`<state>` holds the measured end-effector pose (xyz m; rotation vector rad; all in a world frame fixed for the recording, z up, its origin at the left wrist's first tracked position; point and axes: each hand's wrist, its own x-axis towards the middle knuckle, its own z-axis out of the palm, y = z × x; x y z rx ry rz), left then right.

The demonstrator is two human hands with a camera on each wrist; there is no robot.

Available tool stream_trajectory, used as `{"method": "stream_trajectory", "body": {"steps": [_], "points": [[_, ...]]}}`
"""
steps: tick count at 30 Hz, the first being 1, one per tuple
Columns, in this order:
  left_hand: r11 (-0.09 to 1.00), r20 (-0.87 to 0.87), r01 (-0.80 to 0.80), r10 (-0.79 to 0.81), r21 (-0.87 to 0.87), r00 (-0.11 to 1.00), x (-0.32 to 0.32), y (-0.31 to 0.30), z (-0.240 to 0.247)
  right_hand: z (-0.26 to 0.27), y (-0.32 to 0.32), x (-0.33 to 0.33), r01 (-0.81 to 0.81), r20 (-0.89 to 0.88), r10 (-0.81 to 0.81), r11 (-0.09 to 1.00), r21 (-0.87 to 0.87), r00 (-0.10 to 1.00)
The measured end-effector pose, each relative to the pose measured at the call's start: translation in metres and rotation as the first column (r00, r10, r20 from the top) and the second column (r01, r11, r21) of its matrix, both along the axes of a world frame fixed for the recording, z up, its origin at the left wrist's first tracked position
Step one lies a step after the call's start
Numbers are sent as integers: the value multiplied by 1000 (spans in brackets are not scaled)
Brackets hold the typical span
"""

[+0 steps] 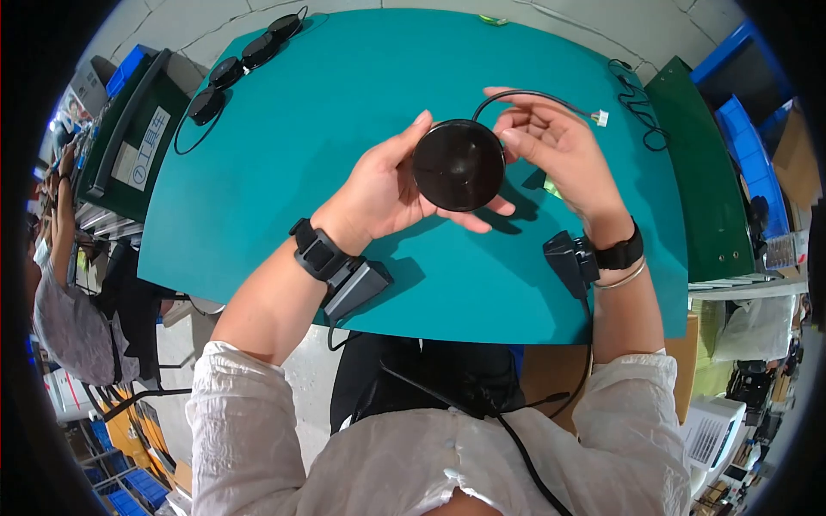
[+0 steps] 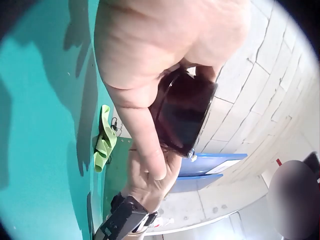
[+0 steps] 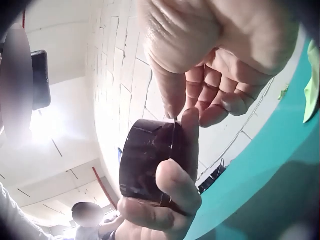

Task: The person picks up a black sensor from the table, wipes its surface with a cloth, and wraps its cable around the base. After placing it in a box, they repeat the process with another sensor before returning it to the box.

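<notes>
A black, round, puck-shaped device [image 1: 459, 168] with a glossy face is held up over the green table [image 1: 284, 284]. My left hand [image 1: 385, 182] grips it from the left, thumb at the upper edge and fingers underneath. From its top a black cable [image 1: 535, 93] arches right, over the fingers of my right hand [image 1: 564, 146], to a white connector [image 1: 601, 119]. At the device's right rim, my right thumb and index finger pinch the edge. The right wrist view shows the device [image 3: 145, 162] side-on, with the right thumb tip [image 3: 172, 107] at its rim.
Several similar black round devices [image 1: 260, 50] lie at the table's back left. A coiled black cable [image 1: 638, 112] lies at the back right. A light green strip [image 2: 104, 145] lies beyond the hands. Green crates [image 1: 701, 198] flank the table, with a block wall behind.
</notes>
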<state>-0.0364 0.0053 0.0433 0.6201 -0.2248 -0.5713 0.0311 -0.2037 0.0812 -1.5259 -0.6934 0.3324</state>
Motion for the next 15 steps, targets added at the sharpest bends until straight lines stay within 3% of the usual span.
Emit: {"method": "stream_trajectory", "body": {"steps": [4, 10, 15], "points": [[999, 38, 39, -40, 16, 998, 0, -1, 0, 1, 2, -5, -17, -65, 15, 1000, -22, 998], [999, 31, 43, -42, -10, 999, -1, -2, 1, 1, -3, 0, 67, 41, -66, 997, -29, 997], [1000, 44, 29, -29, 8, 999, 4, 0, -4, 2, -5, 5, 73, 17, -77, 983, 165, 997]]}}
